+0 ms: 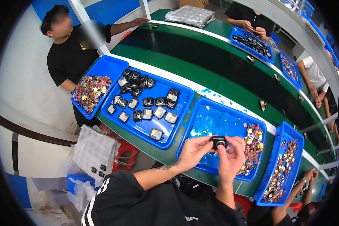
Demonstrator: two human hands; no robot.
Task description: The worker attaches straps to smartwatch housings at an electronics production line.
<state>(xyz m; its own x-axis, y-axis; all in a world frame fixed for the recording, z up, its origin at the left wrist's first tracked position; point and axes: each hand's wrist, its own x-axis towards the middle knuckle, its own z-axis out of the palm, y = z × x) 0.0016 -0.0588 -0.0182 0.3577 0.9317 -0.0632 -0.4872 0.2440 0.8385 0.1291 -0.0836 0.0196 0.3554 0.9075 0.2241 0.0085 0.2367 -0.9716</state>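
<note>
Both hands are meeting over the near edge of the shiny blue plastic tray [199,113] in front of the person, holding a small black, boxy plastic component with a round lens-like opening [218,142] between them. The left hand [194,150] is pinching its left side with thumb and forefinger closed narrowly around it; the right hand [232,154] is gripping its right side and lower edge, fingers curled in. The component is sitting at about six o'clock of that tray, lifted clear of the tray floor.

Judging by its size and hard shell, the piece is likely light and stiff, easy to carry in a fingertip pinch. The round window looks like the delicate part, so the flat outer sides seem the safer place to take hold. Its smooth casing may be a little slippery.

At three o'clock in the same tray a heap of small reddish and gold foil-like pieces [252,145] is lying against the wall. At ten o'clock from the hands, a second blue tray [177,113] is holding many similar black components [147,101], some topped with pale square film. Farther at ten o'clock, a third blue tray [113,62] is carrying another multicoloured heap. At three o'clock, a narrow blue tray [286,130] is holding more foil pieces. At eight o'clock, stacked clear plastic blister sheets [94,148] are resting below the bench.
</note>
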